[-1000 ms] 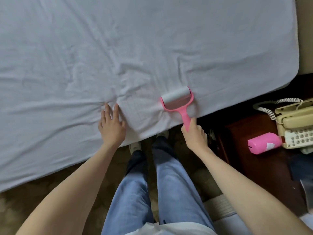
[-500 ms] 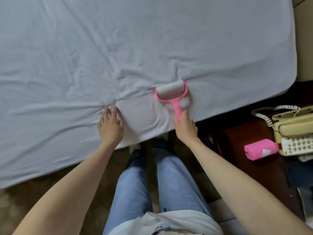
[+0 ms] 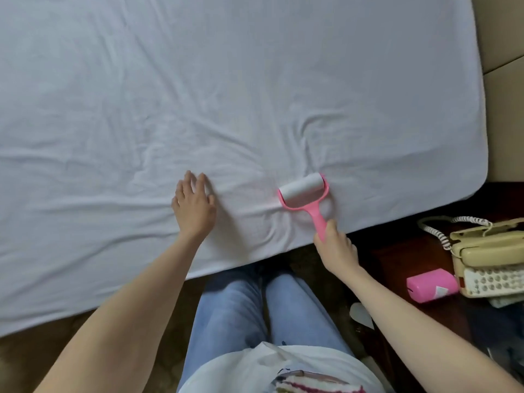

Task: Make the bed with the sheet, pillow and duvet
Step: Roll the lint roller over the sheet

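Observation:
A white sheet (image 3: pixel 226 80) covers the bed and fills most of the view, creased around the middle near the front edge. My left hand (image 3: pixel 192 207) lies flat on the sheet, palm down, fingers slightly apart. A pink lint roller (image 3: pixel 304 192) with a white roll rests on the sheet to the right of that hand. My right hand (image 3: pixel 336 246) grips the roller's handle at the bed's front edge. No pillow or duvet is in view.
A dark wooden nightstand (image 3: pixel 397 262) stands at the right, bearing a beige corded telephone (image 3: pixel 490 256) and a pink roller cover (image 3: pixel 432 285). My legs in blue jeans (image 3: pixel 235 307) stand against the bed's edge. Brown carpet (image 3: pixel 34 355) lies below.
The roller has been pushed farther onto the sheet and then stands a little to the right. My left hand has slid farther onto the bed, flattening the sheet.

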{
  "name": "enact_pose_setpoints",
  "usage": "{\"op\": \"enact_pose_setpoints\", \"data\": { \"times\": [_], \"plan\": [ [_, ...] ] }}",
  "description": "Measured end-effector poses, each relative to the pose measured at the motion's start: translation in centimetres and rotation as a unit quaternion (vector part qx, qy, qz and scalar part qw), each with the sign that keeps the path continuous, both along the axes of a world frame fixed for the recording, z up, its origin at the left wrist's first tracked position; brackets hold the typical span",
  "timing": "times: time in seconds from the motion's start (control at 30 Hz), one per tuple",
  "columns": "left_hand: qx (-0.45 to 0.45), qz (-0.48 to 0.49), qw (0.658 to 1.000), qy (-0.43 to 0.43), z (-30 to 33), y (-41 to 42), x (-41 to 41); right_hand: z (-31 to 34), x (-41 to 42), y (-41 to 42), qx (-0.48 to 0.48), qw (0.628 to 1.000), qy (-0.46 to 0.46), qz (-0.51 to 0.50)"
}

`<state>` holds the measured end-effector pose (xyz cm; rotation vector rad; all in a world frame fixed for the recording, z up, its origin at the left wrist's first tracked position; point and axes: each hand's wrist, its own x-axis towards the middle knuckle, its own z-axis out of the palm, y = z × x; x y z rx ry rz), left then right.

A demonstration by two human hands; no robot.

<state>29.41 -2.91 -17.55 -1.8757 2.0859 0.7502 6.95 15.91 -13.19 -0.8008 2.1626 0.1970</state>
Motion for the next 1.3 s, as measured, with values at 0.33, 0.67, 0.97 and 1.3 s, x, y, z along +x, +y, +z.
{"op": "enact_pose_setpoints", "data": {
  "times": [0.33,0.67,0.97,1.3],
  "plan": [
    [0.061,0.011,0.998,-0.002,-1.2,-6.8,-0.1,-0.3,-0.4,-10.6,-0.001,1.0,-0.01,-0.007],
    [0.081,-0.038,0.996,0.017,-1.6,-7.7,1.5,-0.2,-1.3,-30.0,-0.074,0.997,0.021,-0.01],
    [0.068,-0.041,0.997,0.02,-1.8,-7.5,2.0,0.0,1.4,-15.3,-0.005,0.999,0.019,-0.032],
    [0.029,-0.065,0.997,0.001,-2.4,-7.4,2.7,-1.4,-0.2,-28.0,-0.06,0.997,0.035,-0.015]
  ]
}}
